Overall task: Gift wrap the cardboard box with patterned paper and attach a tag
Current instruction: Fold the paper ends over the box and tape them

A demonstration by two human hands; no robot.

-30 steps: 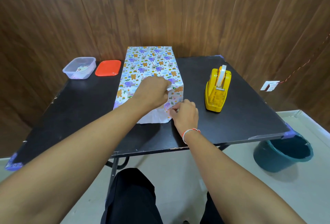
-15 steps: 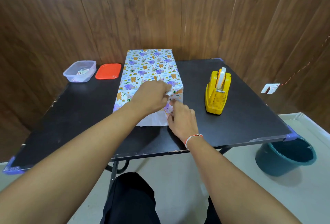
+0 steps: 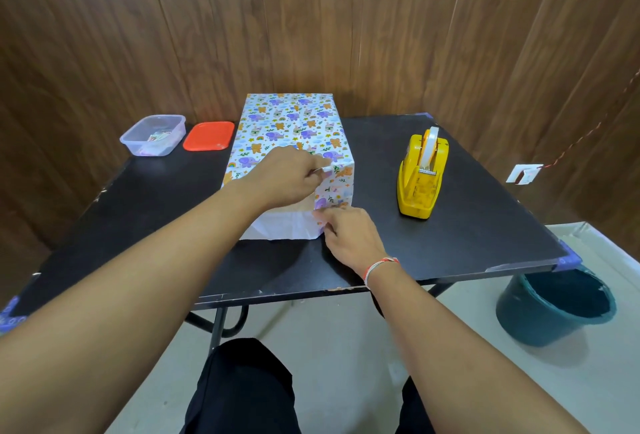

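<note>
Fingers of left hand (image 3: 282, 179) curl, pinching a tape strip (image 3: 325, 169) at the wrapped box (image 3: 294, 132) edge. Right hand (image 3: 349, 236) pinches the patterned paper flap (image 3: 334, 191) at its lower corner.

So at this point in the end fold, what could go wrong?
1. The left hand pinches what looks like a small tape piece at the box's top edge; it may stick crooked or to the fingers.
2. The right hand pinches the side flap of the patterned paper low down; pulling harder might tear or crease it.
3. The white bottom flap lies loose on the table, so the end could spring open.
</note>
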